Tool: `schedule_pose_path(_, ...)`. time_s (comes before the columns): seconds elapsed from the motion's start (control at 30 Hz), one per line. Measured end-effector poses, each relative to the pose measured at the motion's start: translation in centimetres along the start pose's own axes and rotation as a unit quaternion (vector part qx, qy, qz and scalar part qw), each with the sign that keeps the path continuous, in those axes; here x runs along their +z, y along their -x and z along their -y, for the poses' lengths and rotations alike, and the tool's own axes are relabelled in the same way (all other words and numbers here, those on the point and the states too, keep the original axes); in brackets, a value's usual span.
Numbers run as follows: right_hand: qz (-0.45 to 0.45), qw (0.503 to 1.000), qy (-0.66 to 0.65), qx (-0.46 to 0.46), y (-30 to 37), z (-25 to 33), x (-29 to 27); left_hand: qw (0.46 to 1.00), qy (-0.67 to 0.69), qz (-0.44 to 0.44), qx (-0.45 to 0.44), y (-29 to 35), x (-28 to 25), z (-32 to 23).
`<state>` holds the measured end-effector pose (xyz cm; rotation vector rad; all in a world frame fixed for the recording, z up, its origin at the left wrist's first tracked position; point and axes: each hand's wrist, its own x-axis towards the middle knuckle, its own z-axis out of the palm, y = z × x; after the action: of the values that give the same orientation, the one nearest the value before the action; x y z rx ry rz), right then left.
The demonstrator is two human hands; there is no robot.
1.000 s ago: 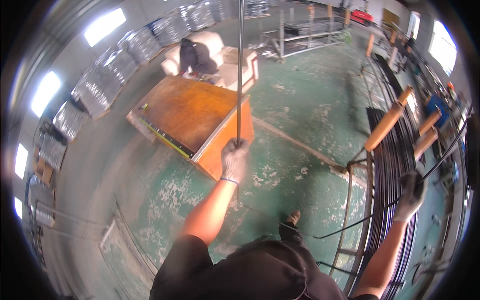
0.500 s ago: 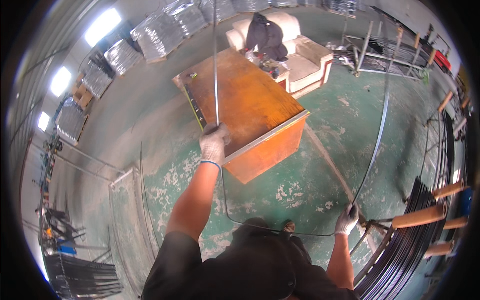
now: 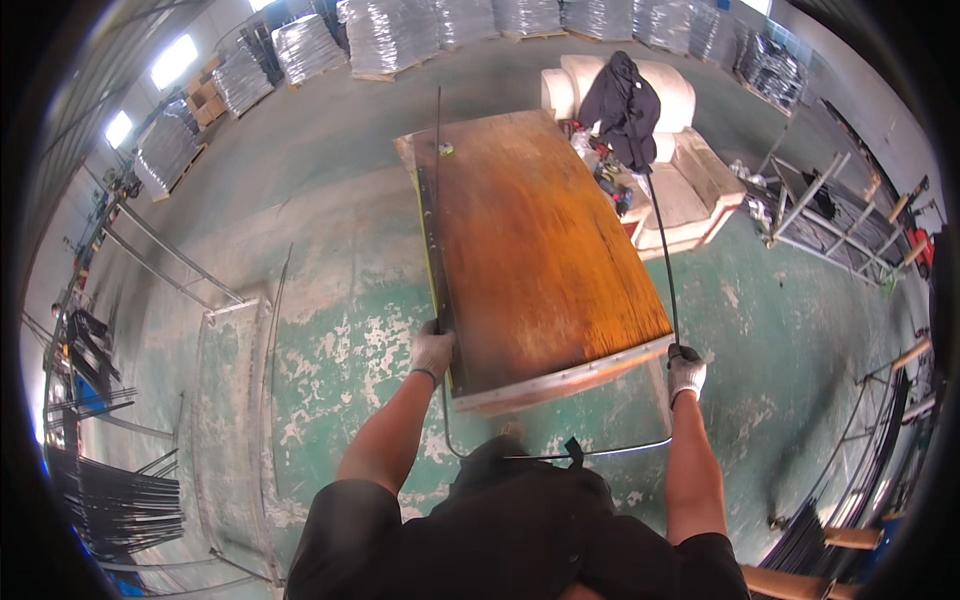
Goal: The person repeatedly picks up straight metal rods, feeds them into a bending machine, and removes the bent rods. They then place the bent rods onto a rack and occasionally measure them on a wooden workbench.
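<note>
Bent rod: a thin dark U-shaped rod (image 3: 668, 262) in the centre of the frame, its two legs running upward and its cross-piece low, in front of the person's dark clothing.
Left hand: the gloved left hand (image 3: 432, 350), left of centre, is curled closed around the left leg of the rod.
Right hand: the gloved right hand (image 3: 686, 372), right of centre, is curled closed around the right leg.
Table: an orange-brown table (image 3: 540, 260) fills the middle; the left leg crosses its left edge in view, but whether they touch I cannot tell.
Table edges: a pale strip (image 3: 565, 380) along the near edge, a yellow-green strip (image 3: 433, 265) along the left.
Armchair: cream, upper right of centre, with a dark jacket (image 3: 622, 105) draped over the armchair (image 3: 706, 172).
Pallets: wrapped grey stacks (image 3: 390, 40) along the top.
Rack: a metal rack (image 3: 822, 208) at upper right.
Floor: worn green floor (image 3: 340, 370), paint patchy at left of centre.
</note>
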<state>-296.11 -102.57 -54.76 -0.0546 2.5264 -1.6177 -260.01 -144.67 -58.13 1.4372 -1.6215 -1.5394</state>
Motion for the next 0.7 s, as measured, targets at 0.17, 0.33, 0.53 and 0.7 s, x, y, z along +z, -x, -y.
schedule_pose_path(0.17, 0.029, 0.998, 0.050, 0.003, -7.4, 2.2, 5.8, 0.990, -0.131, -0.037, -0.023, -3.3, 1.9, -0.6)
schedule_pose_path(0.33, 0.106, 0.990, 0.090, 0.036, -14.9, 2.0, 12.2, 0.991, -0.102, -0.077, 0.036, -3.9, 2.7, -1.6)
schedule_pose_path(0.53, 0.128, 0.979, 0.158, 0.024, -22.7, 0.0, 18.2, 0.990, -0.112, -0.083, 0.021, -2.5, 6.6, -0.5)
schedule_pose_path(0.7, 0.169, 0.931, 0.293, -0.134, -22.2, 1.3, 18.5, 0.974, -0.194, -0.118, -0.024, -2.5, 7.1, -2.3)
